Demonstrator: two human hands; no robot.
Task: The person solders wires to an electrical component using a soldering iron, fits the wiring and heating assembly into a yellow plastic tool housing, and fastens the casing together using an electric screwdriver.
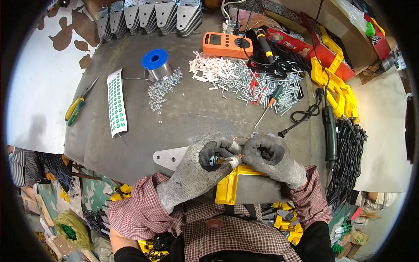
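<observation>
Both of my hands wear grey work gloves with dark worn patches. My left hand (205, 163) is closed in a pinch on a thin red wire (240, 156), with a small blue part (213, 160) showing between its fingers. Close against it, my right hand (271, 158) pinches at the same wire; its fingertips are partly hidden. Under the hands lies a yellow plastic frame (227, 188) at the table's near edge. A grey metal plate with holes (167, 157) sticks out from beneath my left hand. Beyond my right hand lies a screwdriver (271, 102), its shaft toward me.
A solder spool (155, 63) stands by scattered nuts (162, 89). Screws (248, 87) are heaped under an orange meter (224, 45). Pliers (81, 102) and a green-dotted label sheet (116, 102) lie left. Yellow parts (338, 94), a black plug cord (305, 114) and black cables (349, 157) sit right.
</observation>
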